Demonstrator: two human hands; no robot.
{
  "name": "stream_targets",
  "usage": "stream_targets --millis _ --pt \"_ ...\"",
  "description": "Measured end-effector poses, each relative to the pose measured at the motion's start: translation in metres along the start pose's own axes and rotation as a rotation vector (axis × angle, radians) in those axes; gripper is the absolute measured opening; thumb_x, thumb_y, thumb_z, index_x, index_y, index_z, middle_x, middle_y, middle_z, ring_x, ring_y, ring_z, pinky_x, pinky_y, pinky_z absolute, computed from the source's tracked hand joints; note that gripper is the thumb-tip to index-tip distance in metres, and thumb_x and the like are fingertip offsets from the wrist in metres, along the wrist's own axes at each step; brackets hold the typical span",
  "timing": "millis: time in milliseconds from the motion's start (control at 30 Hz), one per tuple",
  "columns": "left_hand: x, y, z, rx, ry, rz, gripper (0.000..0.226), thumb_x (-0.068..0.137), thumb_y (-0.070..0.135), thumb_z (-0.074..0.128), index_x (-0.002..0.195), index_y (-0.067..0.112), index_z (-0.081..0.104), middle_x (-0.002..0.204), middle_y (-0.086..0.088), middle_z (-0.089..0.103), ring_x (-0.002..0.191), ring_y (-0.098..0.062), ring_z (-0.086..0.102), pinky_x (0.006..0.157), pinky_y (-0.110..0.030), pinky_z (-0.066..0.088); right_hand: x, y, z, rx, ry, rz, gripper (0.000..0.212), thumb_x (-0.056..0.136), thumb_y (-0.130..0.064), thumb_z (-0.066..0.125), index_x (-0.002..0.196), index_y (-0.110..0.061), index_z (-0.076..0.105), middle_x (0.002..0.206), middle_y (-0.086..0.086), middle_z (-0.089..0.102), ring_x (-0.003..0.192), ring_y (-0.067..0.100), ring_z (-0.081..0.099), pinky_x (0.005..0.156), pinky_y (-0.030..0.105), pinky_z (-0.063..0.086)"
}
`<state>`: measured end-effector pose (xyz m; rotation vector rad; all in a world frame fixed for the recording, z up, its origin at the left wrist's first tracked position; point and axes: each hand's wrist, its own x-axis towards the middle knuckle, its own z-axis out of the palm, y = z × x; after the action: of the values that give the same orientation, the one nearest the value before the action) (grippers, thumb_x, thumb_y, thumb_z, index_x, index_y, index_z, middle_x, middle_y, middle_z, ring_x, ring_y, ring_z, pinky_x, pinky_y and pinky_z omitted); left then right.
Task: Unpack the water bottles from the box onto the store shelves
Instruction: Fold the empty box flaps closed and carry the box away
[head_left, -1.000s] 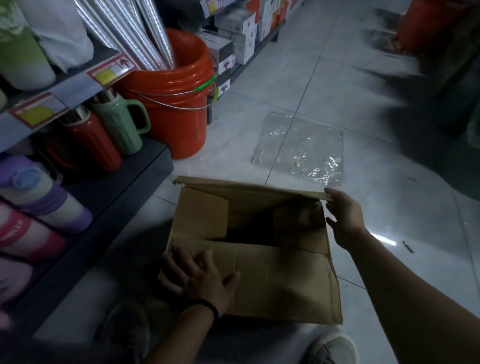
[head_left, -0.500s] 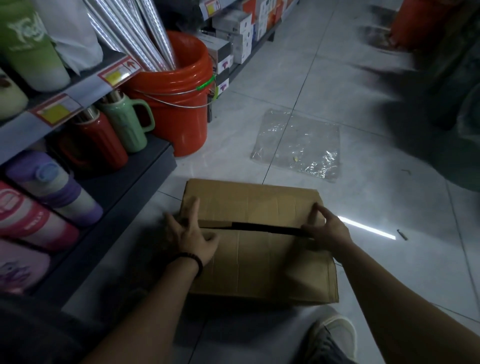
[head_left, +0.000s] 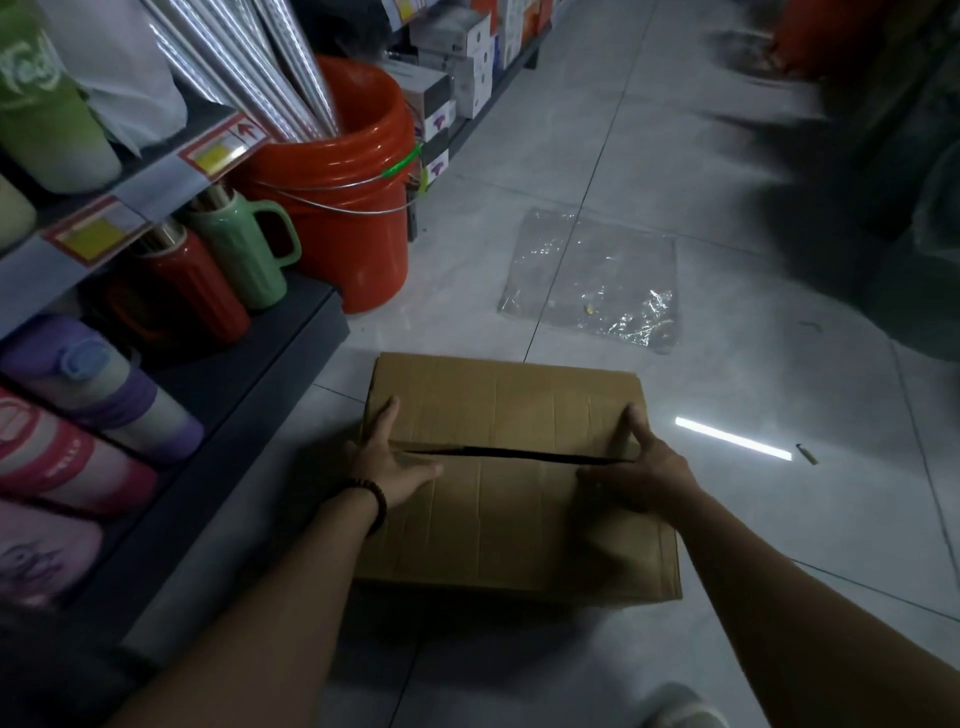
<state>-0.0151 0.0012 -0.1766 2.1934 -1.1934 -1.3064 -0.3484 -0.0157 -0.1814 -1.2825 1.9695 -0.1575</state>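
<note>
On the floor (head_left: 545, 156), box (head_left: 519, 525) flaps are pressed flat by left hand (head_left: 387, 462) and right hand (head_left: 641, 470), fingers (head_left: 385, 421) straight. Released, they could spring open.

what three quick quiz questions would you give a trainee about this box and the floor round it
1. True or false: the cardboard box is folded nearly closed, with only a dark slit across its top.
2. What lies on the floor beyond the box? A) a clear plastic bag B) a broom C) a ladder
3. Fill in: the left hand and the right hand both rest on the box's top ____.
Key: 1 true; 2 A; 3 flaps.
</note>
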Motion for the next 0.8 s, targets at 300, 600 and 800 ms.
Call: stream_targets --millis 300,600,800 --pt "0.001 0.03 -0.04 0.036 -0.032 0.138 0.127 0.054 0.068 0.088 0.152 0.067 0.007 0.169 -0.003 0.025 0.152 -0.031 0.03 0.12 -0.055 0.037 -0.039 -0.041 -0.054 0.018 0.082 -0.034 0.134 0.065 -0.05 0.097 0.167 -0.035 0.011 0.161 0.013 0.041 0.139 0.04 0.048 0.104 0.048 0.052" --pt "-0.041 0.156 -0.123 0.196 0.049 0.384 0.103 0.078 0.061 0.081 0.16 0.054 0.018 0.171 0.002 0.024 0.155 -0.027 0.028 0.124 -0.044 0.03 -0.116 -0.111 -0.151 0.084 0.222 -0.051 0.116 0.074 -0.044 0.092 0.163 -0.035 0.019 0.15 0.013 0.047 0.11 0.029 0.052 0.075 0.035 0.051" --pt "-0.027 0.179 -0.124 0.197 0.187 0.461 0.085 0.086 0.066 0.07 0.158 0.053 0.028 0.167 0.001 0.035 0.151 -0.028 0.037 0.123 -0.043 0.032 -0.112 -0.128 -0.175 0.14 0.277 -0.078 0.112 0.073 -0.046 0.092 0.161 -0.039 0.024 0.133 0.006 0.05 0.104 0.025 0.055 0.074 0.036 0.053"
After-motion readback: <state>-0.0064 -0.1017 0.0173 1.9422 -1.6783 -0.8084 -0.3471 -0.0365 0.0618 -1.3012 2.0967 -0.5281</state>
